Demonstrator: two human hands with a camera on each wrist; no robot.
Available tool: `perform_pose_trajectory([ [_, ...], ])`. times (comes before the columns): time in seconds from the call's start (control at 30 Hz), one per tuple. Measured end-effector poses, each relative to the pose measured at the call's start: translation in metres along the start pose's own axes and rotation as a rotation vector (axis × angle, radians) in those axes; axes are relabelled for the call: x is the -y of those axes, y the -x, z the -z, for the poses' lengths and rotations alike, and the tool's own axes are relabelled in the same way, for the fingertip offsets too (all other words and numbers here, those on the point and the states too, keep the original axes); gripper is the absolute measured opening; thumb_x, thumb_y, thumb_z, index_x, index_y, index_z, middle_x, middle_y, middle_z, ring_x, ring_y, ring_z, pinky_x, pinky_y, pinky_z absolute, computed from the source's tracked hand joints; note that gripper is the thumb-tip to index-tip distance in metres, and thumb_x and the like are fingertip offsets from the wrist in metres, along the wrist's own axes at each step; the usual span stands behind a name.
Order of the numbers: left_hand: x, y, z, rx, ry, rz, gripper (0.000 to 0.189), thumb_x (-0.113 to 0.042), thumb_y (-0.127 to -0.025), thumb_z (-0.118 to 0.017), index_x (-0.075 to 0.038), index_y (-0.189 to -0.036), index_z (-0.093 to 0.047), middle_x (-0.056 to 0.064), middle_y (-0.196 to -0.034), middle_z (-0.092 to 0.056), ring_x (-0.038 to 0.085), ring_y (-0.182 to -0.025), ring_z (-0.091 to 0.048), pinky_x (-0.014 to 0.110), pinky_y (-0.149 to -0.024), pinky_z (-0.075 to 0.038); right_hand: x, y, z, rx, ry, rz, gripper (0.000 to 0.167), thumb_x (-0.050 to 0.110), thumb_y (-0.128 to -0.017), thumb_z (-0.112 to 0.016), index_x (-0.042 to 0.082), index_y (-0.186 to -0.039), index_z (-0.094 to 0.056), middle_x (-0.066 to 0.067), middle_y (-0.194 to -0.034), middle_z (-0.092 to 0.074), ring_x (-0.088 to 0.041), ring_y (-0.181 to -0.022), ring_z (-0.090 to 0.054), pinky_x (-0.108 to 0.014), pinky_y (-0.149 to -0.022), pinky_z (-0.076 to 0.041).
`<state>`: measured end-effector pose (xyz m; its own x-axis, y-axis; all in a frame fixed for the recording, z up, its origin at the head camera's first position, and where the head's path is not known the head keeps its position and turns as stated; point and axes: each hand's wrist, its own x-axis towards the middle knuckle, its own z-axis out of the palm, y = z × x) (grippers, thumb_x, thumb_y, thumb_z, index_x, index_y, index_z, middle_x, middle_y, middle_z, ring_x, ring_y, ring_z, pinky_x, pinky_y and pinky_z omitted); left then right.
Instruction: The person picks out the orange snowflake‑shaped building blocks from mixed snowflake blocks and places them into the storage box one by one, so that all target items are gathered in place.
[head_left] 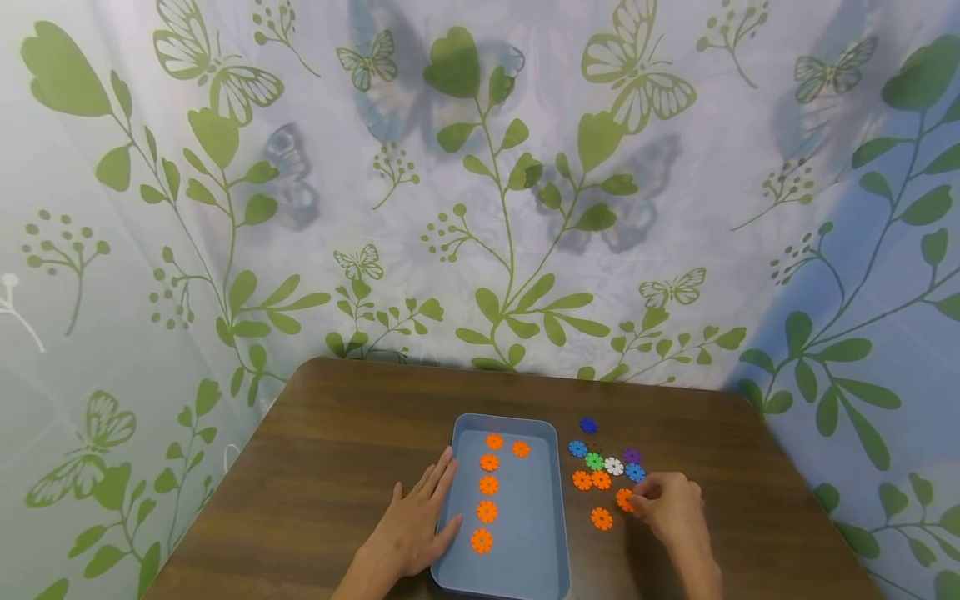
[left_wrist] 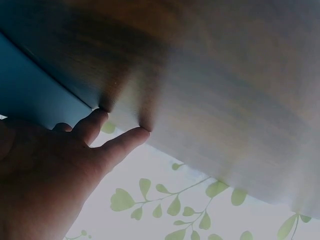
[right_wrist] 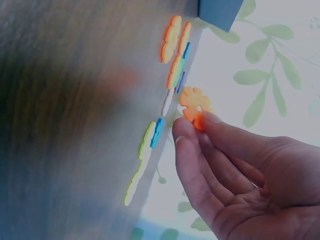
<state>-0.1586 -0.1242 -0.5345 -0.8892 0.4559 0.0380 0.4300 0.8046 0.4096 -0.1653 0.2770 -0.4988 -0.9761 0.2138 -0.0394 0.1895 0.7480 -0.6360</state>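
My right hand (head_left: 675, 508) pinches an orange notched plastic disc (right_wrist: 196, 106) between thumb and fingertip, above the table right of the tray. My left hand (head_left: 412, 525) lies with extended fingers along the left rim of a blue-grey tray (head_left: 525, 533), its thumb over the edge. Inside the tray, several orange discs (head_left: 487, 512) form a column at the left, and one more orange disc (head_left: 521, 449) sits beside the top of it. Loose on the table lie orange discs (head_left: 602, 518), a green disc (head_left: 594, 462), a white disc (head_left: 613, 466) and a purple disc (head_left: 632, 456).
Blue discs (head_left: 577, 448) lie among the loose ones, with a dark blue disc (head_left: 588, 425) farthest back. Yellow-green discs (right_wrist: 146, 140) show in the right wrist view. The brown wooden table (head_left: 337, 442) meets a leaf-and-butterfly patterned curtain (head_left: 405, 275) at its back edge.
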Motion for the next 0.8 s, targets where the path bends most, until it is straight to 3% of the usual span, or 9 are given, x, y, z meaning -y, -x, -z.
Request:
perform_pose_trajectory([
  [0.3,-0.002,0.003,0.000,-0.002,-0.007,-0.001,0.079,-0.044,-0.108,-0.059,-0.005,-0.170,-0.028,0.011,-0.181,-0.017,0.041,-0.156,-0.040,0.086,-0.107,-0.033,0.001,0.003,0.004,-0.085,-0.042,0.060,0.004,-0.003,-0.088,-0.083,-0.002,-0.090,-0.080,-0.010,-0.080,-0.078,-0.018,-0.062,-0.071,-0.030,-0.053,-0.054],
  [0.5,-0.004,0.004,0.001,0.002,-0.001,0.002,0.079,-0.043,-0.108,-0.060,-0.005,-0.170,-0.028,0.011,-0.181,-0.017,0.042,-0.156,-0.040,0.086,-0.107,-0.033,0.002,0.005,0.008,-0.080,-0.046,0.042,0.004,-0.001,-0.090,-0.083,-0.003,-0.092,-0.081,-0.012,-0.081,-0.079,-0.017,-0.062,-0.070,-0.030,-0.052,-0.052],
  [0.8,-0.004,0.003,0.003,0.003,-0.011,-0.001,0.080,-0.044,-0.108,-0.060,-0.005,-0.170,-0.028,0.011,-0.181,-0.017,0.042,-0.156,-0.040,0.086,-0.107,-0.034,0.011,0.006,0.020,-0.144,0.006,0.075,0.004,0.001,-0.091,-0.083,-0.001,-0.094,-0.083,-0.020,-0.093,-0.080,-0.026,-0.076,-0.067,-0.034,-0.058,-0.049],
])
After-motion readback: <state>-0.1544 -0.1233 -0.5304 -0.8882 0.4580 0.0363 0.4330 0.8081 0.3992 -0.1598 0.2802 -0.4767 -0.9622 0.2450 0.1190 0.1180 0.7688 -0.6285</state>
